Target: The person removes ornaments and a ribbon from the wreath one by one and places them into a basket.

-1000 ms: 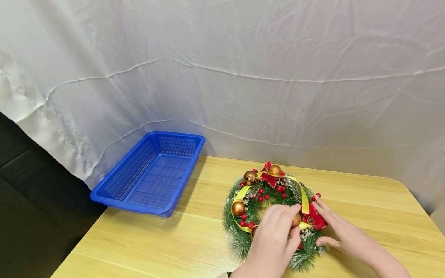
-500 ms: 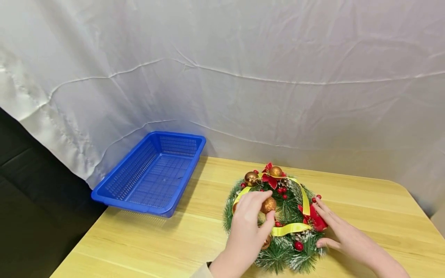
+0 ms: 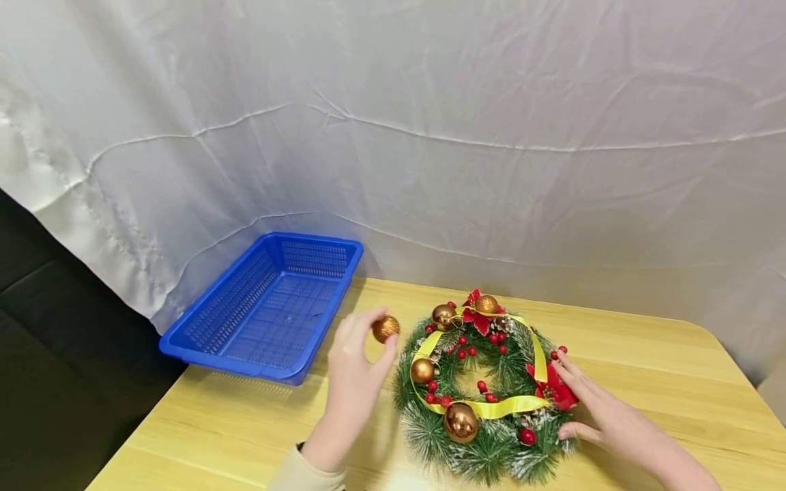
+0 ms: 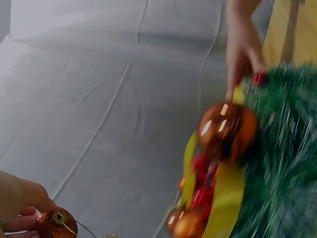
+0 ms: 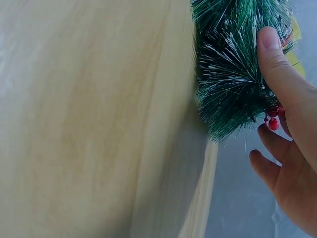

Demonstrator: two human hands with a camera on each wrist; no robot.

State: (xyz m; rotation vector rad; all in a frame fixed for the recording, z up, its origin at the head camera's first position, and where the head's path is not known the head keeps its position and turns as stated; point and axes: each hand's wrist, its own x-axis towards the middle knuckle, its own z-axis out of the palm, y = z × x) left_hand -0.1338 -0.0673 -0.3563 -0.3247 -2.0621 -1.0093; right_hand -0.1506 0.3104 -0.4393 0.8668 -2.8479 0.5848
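A glittery copper bauble (image 3: 385, 329) is pinched between the thumb and fingers of my left hand (image 3: 353, 365), held between the basket and the wreath. In the left wrist view the bauble (image 4: 55, 224) shows its gold cap and a thin string loop. The green Christmas wreath (image 3: 430, 436) lies on the table with red berries, red poinsettias, a yellow ribbon (image 3: 510, 407) and several copper baubles, among them a shiny one (image 3: 460, 423) at its front. My right hand (image 3: 604, 409) rests against the wreath's right side by a red poinsettia (image 3: 555, 387), fingers spread and fairly straight.
A blue plastic basket (image 3: 353, 273) with perforated walls and nothing in it stands at the table's left, jutting past the edge. The wooden table (image 3: 663, 354) has a rounded back right corner. Behind it hangs a pale grey cloth (image 3: 491, 170).
My left hand has lifted the glittery bauble from the wreath's front right and carried it left, past the wreath's left side. The right hand has stayed at the wreath.
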